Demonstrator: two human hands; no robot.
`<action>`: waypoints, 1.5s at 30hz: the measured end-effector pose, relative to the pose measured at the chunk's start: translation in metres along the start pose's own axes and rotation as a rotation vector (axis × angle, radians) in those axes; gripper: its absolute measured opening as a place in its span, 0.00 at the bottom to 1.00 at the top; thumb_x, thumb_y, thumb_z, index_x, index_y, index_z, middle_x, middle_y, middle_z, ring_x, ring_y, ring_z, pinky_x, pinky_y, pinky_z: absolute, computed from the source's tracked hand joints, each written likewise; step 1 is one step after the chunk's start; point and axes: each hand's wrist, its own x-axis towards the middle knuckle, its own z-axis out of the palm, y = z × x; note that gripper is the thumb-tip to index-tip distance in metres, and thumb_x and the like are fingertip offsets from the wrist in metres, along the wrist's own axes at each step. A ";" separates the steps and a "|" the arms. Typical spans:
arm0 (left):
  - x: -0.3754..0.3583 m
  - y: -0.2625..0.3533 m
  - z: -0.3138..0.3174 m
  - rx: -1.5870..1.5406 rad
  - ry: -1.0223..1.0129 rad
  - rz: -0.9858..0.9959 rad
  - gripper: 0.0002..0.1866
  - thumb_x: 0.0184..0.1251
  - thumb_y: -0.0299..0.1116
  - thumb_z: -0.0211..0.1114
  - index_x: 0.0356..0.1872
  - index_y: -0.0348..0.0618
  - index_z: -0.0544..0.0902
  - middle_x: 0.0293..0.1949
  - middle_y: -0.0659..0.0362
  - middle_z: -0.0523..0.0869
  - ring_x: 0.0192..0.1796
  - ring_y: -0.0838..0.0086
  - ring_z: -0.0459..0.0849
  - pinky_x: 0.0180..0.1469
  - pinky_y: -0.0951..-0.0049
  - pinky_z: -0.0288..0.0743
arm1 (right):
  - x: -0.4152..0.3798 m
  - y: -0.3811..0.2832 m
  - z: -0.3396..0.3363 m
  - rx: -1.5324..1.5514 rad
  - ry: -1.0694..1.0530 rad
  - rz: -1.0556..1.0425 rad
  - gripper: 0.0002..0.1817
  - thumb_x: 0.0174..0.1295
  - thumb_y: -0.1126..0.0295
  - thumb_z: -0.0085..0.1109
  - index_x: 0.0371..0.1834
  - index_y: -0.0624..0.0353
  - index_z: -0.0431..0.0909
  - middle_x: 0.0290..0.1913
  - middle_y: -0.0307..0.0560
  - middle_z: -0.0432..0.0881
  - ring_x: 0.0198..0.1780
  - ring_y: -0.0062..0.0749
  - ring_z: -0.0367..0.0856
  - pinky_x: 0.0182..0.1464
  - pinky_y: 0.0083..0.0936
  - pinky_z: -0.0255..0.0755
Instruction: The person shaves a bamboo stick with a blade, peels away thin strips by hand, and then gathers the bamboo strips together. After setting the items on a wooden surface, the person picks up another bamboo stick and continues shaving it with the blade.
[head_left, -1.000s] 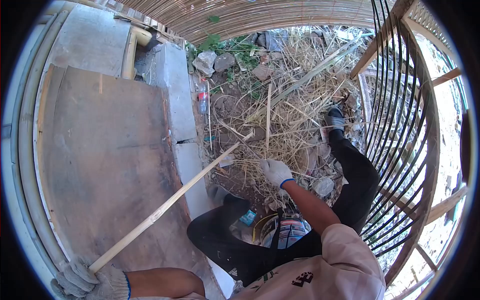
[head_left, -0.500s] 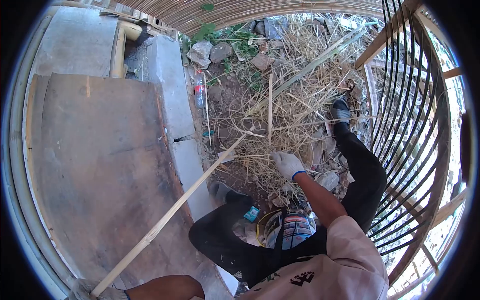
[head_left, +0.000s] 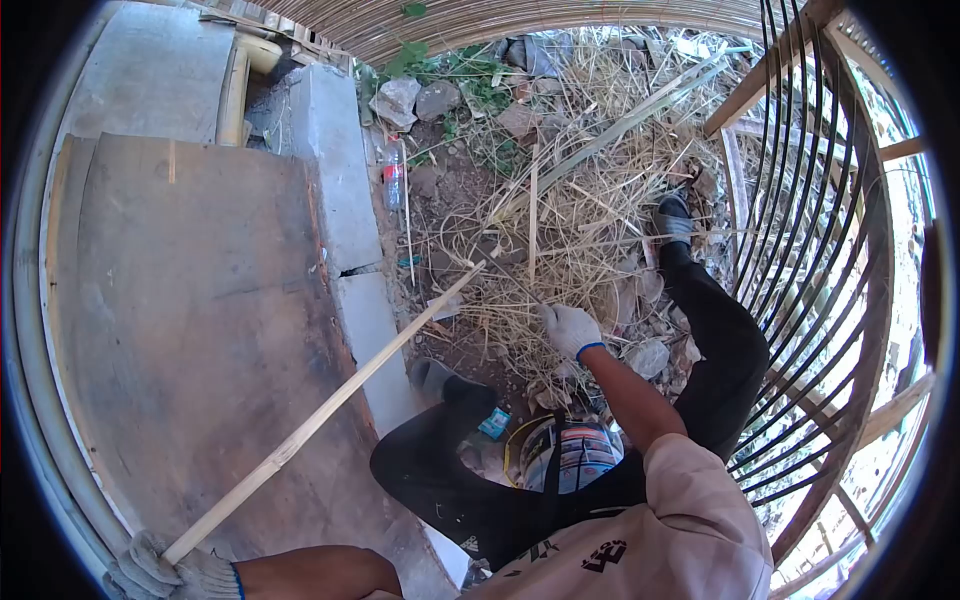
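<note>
My left hand [head_left: 165, 572], in a pale knit glove, is closed around the near end of a long split bamboo strip [head_left: 315, 425]. The strip slants up across the wooden board to the straw-littered ground. My right hand [head_left: 570, 330], also gloved, is closed on a thin, dark, knife-like blade [head_left: 518, 281]; its handle is hidden in the fist. The blade points up and left, its tip close to the strip's far end. Pale shavings [head_left: 545, 225] lie thick beneath and around the blade. A striped bucket [head_left: 575, 458] stands between my legs.
A brown board [head_left: 200, 320] and concrete blocks [head_left: 340, 180] line the left. A plastic bottle [head_left: 394, 178] lies beside the blocks. On the right rises a curved wooden frame with dark bars [head_left: 810, 250]. Stones [head_left: 398, 103] and a reed screen [head_left: 560, 15] are at the back.
My left hand has shifted slightly up and left, bringing more of it into view with the bamboo strip. The dark blade now shows beyond my right fist. The view has shifted slightly.
</note>
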 end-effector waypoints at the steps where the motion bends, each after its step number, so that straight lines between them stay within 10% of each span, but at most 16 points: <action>1: 0.001 0.001 0.002 -0.023 -0.003 -0.018 0.15 0.86 0.52 0.53 0.41 0.55 0.72 0.19 0.74 0.56 0.16 0.87 0.55 0.15 0.83 0.53 | 0.005 -0.005 -0.002 -0.046 -0.005 0.047 0.30 0.80 0.42 0.41 0.56 0.52 0.87 0.47 0.65 0.89 0.52 0.63 0.87 0.59 0.56 0.79; 17: 0.007 0.000 -0.016 -0.121 -0.093 0.001 0.12 0.87 0.49 0.51 0.49 0.52 0.72 0.20 0.72 0.60 0.17 0.87 0.58 0.18 0.81 0.60 | 0.058 0.060 0.058 -0.058 -0.010 0.076 0.34 0.83 0.43 0.32 0.58 0.55 0.86 0.53 0.71 0.87 0.56 0.68 0.85 0.65 0.54 0.75; 19: 0.022 0.005 -0.049 -0.410 -0.125 -0.137 0.06 0.80 0.29 0.53 0.48 0.38 0.74 0.22 0.67 0.61 0.21 0.78 0.58 0.26 0.76 0.55 | 0.030 0.023 0.023 -0.032 -0.036 0.101 0.36 0.82 0.42 0.31 0.55 0.59 0.87 0.52 0.72 0.87 0.56 0.70 0.85 0.64 0.54 0.75; 26: 0.018 0.008 -0.048 -0.638 -0.274 -0.315 0.15 0.76 0.33 0.55 0.24 0.49 0.69 0.21 0.67 0.61 0.20 0.78 0.58 0.27 0.73 0.56 | -0.027 -0.026 -0.011 0.179 0.086 -0.092 0.30 0.81 0.46 0.40 0.54 0.59 0.85 0.47 0.68 0.88 0.53 0.66 0.86 0.58 0.56 0.78; 41: 0.018 0.011 -0.058 -0.742 -0.360 -0.377 0.19 0.73 0.34 0.58 0.17 0.55 0.69 0.15 0.69 0.62 0.14 0.82 0.60 0.19 0.77 0.55 | -0.124 -0.174 -0.081 0.149 -0.162 -0.665 0.20 0.76 0.48 0.53 0.52 0.51 0.84 0.36 0.57 0.88 0.39 0.59 0.87 0.44 0.51 0.79; 45: 0.016 0.011 -0.052 -0.749 -0.265 -0.337 0.19 0.70 0.32 0.58 0.15 0.55 0.69 0.14 0.69 0.61 0.13 0.83 0.58 0.16 0.78 0.52 | -0.102 -0.156 -0.065 0.167 -0.060 -0.502 0.22 0.77 0.45 0.52 0.46 0.50 0.86 0.33 0.55 0.88 0.38 0.57 0.88 0.44 0.51 0.80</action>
